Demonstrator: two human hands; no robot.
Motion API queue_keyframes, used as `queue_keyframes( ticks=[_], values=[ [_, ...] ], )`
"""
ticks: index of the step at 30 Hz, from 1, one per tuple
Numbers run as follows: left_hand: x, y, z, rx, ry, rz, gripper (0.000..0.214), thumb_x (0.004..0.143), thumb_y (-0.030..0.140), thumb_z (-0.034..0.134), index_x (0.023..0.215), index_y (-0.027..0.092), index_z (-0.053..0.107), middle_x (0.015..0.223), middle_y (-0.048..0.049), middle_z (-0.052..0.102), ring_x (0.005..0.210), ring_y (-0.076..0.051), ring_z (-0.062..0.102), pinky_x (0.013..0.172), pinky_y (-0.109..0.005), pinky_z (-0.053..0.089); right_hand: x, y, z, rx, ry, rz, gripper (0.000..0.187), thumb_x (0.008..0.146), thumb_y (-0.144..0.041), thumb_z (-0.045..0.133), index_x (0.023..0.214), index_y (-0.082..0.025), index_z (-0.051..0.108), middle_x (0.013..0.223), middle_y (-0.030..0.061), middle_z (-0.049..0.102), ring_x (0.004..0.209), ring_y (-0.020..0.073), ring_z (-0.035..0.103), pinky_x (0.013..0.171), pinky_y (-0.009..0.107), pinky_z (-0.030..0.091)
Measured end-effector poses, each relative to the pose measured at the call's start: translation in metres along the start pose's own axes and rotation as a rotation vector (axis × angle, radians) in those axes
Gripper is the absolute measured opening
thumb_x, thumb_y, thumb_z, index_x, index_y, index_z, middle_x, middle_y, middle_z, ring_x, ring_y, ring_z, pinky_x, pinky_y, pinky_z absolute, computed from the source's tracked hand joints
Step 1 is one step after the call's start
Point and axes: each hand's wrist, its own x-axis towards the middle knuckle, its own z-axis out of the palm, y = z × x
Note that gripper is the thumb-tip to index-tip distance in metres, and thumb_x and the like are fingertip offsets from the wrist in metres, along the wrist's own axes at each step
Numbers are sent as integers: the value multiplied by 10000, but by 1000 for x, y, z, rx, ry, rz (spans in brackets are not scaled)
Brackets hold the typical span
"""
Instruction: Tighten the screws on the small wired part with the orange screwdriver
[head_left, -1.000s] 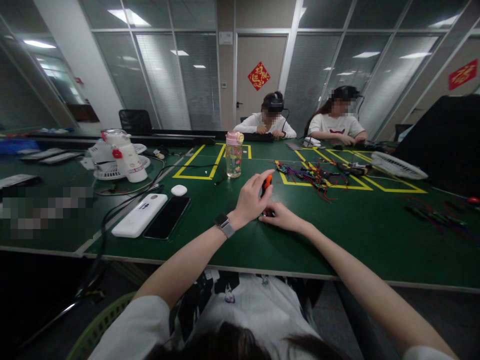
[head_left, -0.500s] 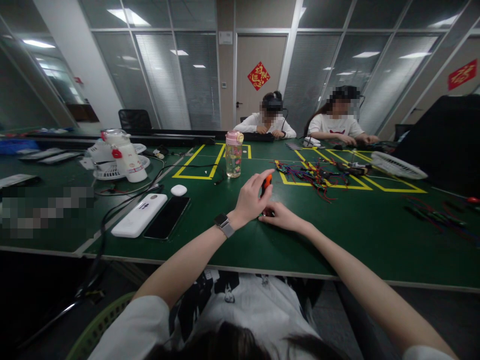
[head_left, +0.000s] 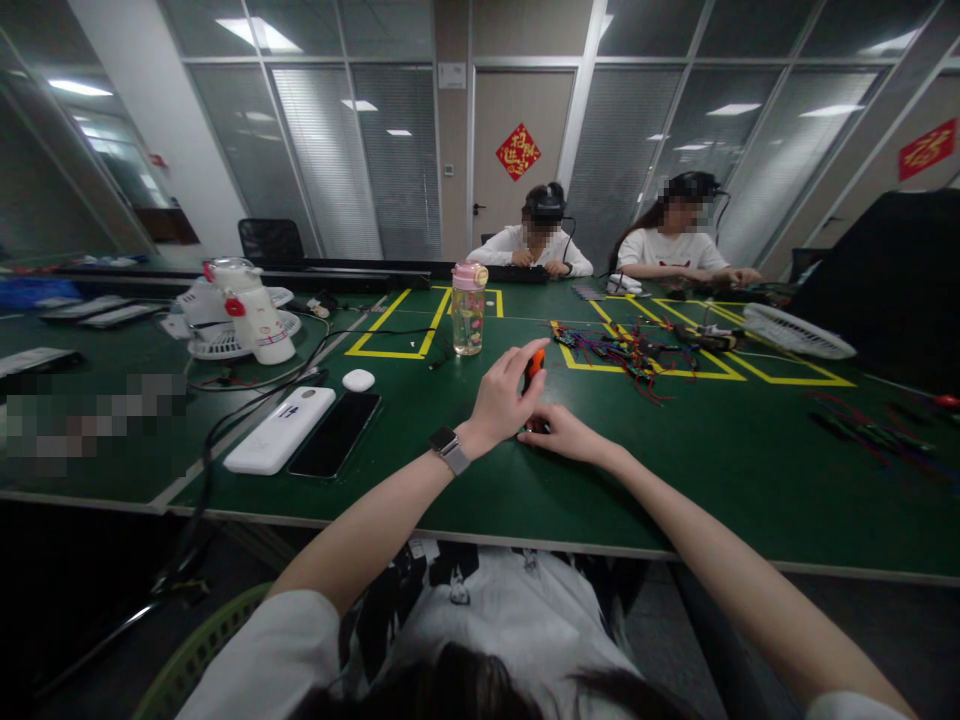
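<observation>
Near the front middle of the green table [head_left: 645, 480], my left hand [head_left: 501, 398] is closed around an upright screwdriver [head_left: 535, 366] with an orange-and-black handle. Its lower end is hidden behind my fingers. Just below and to the right, my right hand [head_left: 566, 434] rests on the tabletop, thumb and fingers pinched together. A small dark thing shows between them, too covered to name. The two hands nearly meet under the handle. On my left wrist is a watch [head_left: 448, 450].
Left of my hands lie a phone [head_left: 335, 435], a white power bank [head_left: 281, 430] and a white case [head_left: 358, 380]. A pink-lidded bottle [head_left: 469, 312] stands ahead. Tangled wired boards [head_left: 637, 350] lie to the right. Two people sit across the table.
</observation>
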Motion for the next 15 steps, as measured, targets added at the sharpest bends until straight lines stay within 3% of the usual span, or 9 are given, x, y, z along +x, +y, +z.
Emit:
queue_keyframes(
  ticks=[15],
  values=[
    [0,1,1,3,-5,5,368,932,207,455,1300,197,439,1048,-68,607,942,-181,585,859,-332,506,0,1,1,-32,6,-5,133,783,-278,621,799,-150,589,661,-13,536,591,129,473,558,250,366]
  ],
)
